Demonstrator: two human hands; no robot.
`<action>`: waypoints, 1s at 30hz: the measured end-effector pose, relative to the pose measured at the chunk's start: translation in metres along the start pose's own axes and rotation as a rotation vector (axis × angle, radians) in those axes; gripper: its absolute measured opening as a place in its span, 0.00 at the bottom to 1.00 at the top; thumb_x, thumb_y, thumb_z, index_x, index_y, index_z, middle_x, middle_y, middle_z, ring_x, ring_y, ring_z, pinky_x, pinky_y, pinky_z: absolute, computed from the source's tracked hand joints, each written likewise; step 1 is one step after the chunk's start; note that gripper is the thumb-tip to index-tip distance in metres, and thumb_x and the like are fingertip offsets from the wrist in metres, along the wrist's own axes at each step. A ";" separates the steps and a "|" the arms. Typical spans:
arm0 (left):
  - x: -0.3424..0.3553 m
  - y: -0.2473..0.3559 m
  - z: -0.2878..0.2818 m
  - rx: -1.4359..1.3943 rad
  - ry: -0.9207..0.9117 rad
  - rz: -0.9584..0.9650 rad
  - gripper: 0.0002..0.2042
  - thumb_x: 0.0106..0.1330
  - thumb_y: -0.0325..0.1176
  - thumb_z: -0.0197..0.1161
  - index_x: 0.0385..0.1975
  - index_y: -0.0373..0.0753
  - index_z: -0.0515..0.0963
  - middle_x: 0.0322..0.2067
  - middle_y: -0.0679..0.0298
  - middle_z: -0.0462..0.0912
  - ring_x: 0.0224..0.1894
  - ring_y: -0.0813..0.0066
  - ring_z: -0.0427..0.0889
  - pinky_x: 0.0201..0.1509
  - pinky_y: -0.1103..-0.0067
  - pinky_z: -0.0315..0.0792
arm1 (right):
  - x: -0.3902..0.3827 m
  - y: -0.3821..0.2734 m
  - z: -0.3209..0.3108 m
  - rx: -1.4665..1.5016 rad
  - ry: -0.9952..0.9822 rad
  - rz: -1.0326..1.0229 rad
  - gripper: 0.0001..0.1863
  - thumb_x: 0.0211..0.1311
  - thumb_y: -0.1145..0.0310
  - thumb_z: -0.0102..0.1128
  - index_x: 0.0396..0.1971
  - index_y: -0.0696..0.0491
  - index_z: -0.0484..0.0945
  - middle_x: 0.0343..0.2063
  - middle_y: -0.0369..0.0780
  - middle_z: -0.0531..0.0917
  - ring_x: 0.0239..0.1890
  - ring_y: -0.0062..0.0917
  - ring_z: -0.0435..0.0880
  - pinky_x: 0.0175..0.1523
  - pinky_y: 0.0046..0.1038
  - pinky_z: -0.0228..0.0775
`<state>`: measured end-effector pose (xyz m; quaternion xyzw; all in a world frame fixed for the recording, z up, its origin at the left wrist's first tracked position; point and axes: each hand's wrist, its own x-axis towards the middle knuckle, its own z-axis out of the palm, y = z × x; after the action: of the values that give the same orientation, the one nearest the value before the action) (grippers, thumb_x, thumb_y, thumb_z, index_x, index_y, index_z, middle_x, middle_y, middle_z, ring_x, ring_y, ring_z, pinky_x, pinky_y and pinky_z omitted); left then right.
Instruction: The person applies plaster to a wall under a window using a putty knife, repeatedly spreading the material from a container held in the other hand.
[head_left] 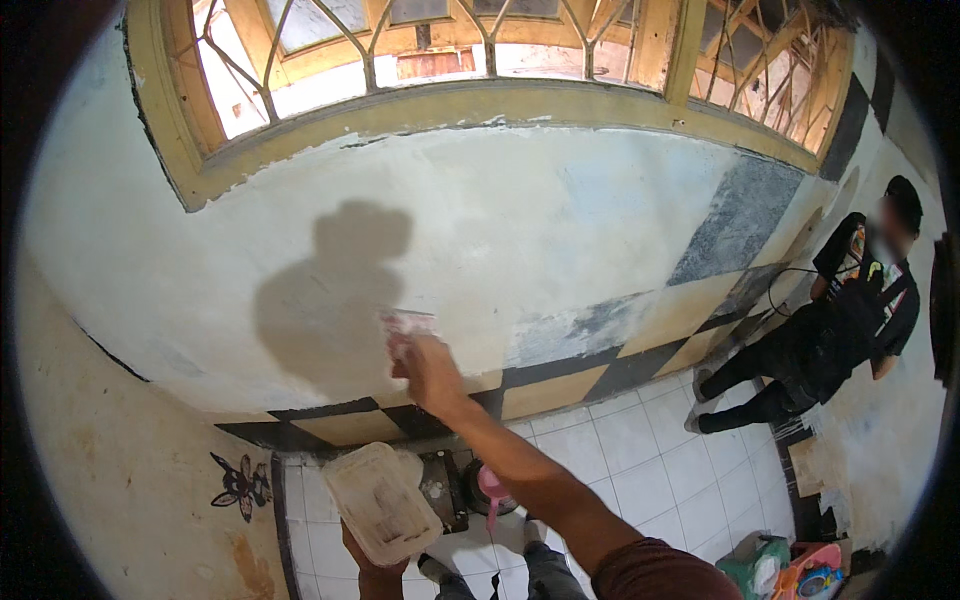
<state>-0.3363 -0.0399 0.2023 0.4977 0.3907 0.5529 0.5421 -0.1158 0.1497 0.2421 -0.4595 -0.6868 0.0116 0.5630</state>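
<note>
My right hand [432, 375] is closed around a putty scraper [408, 324], a flat, wide blade smeared whitish and pinkish. Its edge is at the pale, coated wall [480, 240] under the window, beside my shadow. Whether the blade presses on the wall I cannot tell. Lower down, my left hand [368, 555] grips a rectangular plastic tub [382, 503] by its near left side. Whitish residue coats the inside of the tub. Most of the left hand's fingers are hidden beneath it.
Above is a yellow window frame [480, 105] with a metal grille. Dark and tan checks [545, 395] run along the wall's foot. A pink dipper [492, 485] is by my feet on the tiled floor [640, 440]. Another person [850, 310] stands at right, near bags and plastic items [785, 570].
</note>
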 end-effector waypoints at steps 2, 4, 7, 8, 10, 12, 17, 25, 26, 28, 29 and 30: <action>-0.003 0.000 -0.006 -0.147 0.044 -0.064 0.30 0.66 0.42 0.56 0.65 0.39 0.57 0.58 0.55 0.70 0.57 0.62 0.74 0.56 0.63 0.77 | -0.024 0.014 -0.027 -0.116 -0.004 -0.025 0.08 0.59 0.76 0.52 0.39 0.57 0.76 0.33 0.47 0.78 0.35 0.39 0.79 0.38 0.40 0.73; -0.003 0.001 -0.003 -0.444 0.082 -0.176 0.28 0.70 0.47 0.49 0.65 0.40 0.58 0.58 0.56 0.70 0.57 0.61 0.73 0.56 0.62 0.76 | -0.042 0.071 -0.086 -0.325 0.147 -0.003 0.09 0.59 0.75 0.53 0.39 0.58 0.74 0.35 0.48 0.77 0.36 0.40 0.77 0.40 0.38 0.70; -0.006 0.011 0.001 -0.729 0.182 -0.306 0.29 0.69 0.52 0.47 0.65 0.43 0.59 0.58 0.58 0.70 0.57 0.60 0.73 0.57 0.61 0.74 | -0.012 0.119 -0.173 -0.633 0.530 0.266 0.08 0.61 0.73 0.53 0.29 0.62 0.68 0.27 0.53 0.71 0.31 0.51 0.71 0.36 0.45 0.62; -0.006 0.013 0.005 -0.719 0.174 -0.300 0.29 0.70 0.54 0.45 0.65 0.43 0.58 0.58 0.58 0.70 0.58 0.60 0.73 0.58 0.60 0.74 | 0.006 0.124 -0.202 -0.661 0.675 0.264 0.09 0.61 0.73 0.52 0.26 0.62 0.66 0.26 0.53 0.69 0.31 0.53 0.68 0.37 0.44 0.62; -0.010 0.016 0.008 -0.695 0.173 -0.286 0.30 0.70 0.57 0.40 0.65 0.44 0.58 0.58 0.59 0.70 0.58 0.59 0.73 0.59 0.59 0.73 | 0.033 0.137 -0.229 -0.627 0.766 0.176 0.10 0.60 0.71 0.55 0.25 0.60 0.67 0.25 0.48 0.69 0.30 0.48 0.69 0.36 0.40 0.62; -0.014 0.012 0.005 -0.552 0.095 -0.221 0.30 0.68 0.53 0.48 0.65 0.43 0.58 0.59 0.58 0.69 0.58 0.59 0.73 0.58 0.60 0.74 | 0.031 0.166 -0.195 -0.554 0.701 0.111 0.06 0.58 0.71 0.57 0.29 0.57 0.71 0.31 0.48 0.73 0.34 0.45 0.73 0.42 0.40 0.64; -0.016 0.020 -0.006 0.116 -0.027 0.071 0.35 0.59 0.38 0.66 0.65 0.40 0.57 0.58 0.55 0.69 0.57 0.61 0.74 0.55 0.63 0.76 | 0.021 0.097 0.027 -0.292 0.405 0.026 0.09 0.52 0.72 0.60 0.33 0.56 0.74 0.33 0.49 0.77 0.41 0.47 0.75 0.49 0.46 0.64; -0.009 0.035 -0.008 -0.406 0.089 -0.087 0.32 0.62 0.42 0.62 0.64 0.40 0.59 0.56 0.55 0.71 0.57 0.60 0.74 0.55 0.64 0.76 | -0.033 0.011 -0.001 0.368 0.301 0.694 0.17 0.51 0.82 0.55 0.44 0.57 0.71 0.37 0.42 0.79 0.40 0.33 0.80 0.44 0.33 0.74; -0.008 0.032 -0.010 -0.459 0.081 -0.107 0.30 0.64 0.45 0.59 0.63 0.40 0.59 0.56 0.56 0.71 0.57 0.60 0.74 0.54 0.63 0.76 | -0.030 -0.004 -0.024 0.767 0.393 0.767 0.19 0.52 0.81 0.57 0.47 0.56 0.71 0.39 0.40 0.79 0.42 0.30 0.80 0.47 0.31 0.74; -0.001 0.037 -0.009 -0.824 0.073 -0.261 0.29 0.68 0.52 0.51 0.63 0.41 0.61 0.56 0.57 0.71 0.56 0.59 0.74 0.55 0.62 0.76 | -0.028 -0.032 -0.063 1.217 0.490 0.848 0.20 0.55 0.80 0.59 0.49 0.55 0.71 0.42 0.39 0.80 0.44 0.27 0.81 0.49 0.29 0.75; 0.002 0.039 -0.007 -0.816 0.080 -0.269 0.28 0.69 0.54 0.47 0.62 0.42 0.62 0.55 0.57 0.71 0.56 0.59 0.75 0.55 0.61 0.75 | -0.035 -0.037 -0.077 1.264 0.498 0.866 0.19 0.56 0.79 0.59 0.50 0.55 0.71 0.42 0.39 0.80 0.44 0.27 0.81 0.48 0.29 0.75; 0.005 0.041 -0.002 -0.812 0.086 -0.279 0.28 0.70 0.55 0.44 0.62 0.42 0.62 0.55 0.58 0.72 0.55 0.59 0.75 0.55 0.61 0.75 | -0.039 -0.043 -0.090 1.307 0.505 0.883 0.19 0.58 0.79 0.59 0.50 0.55 0.71 0.42 0.39 0.80 0.45 0.27 0.81 0.48 0.29 0.75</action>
<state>-0.3469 -0.0395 0.2420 0.1631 0.2273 0.6036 0.7466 -0.0743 0.0544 0.2682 -0.2556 -0.1507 0.5252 0.7976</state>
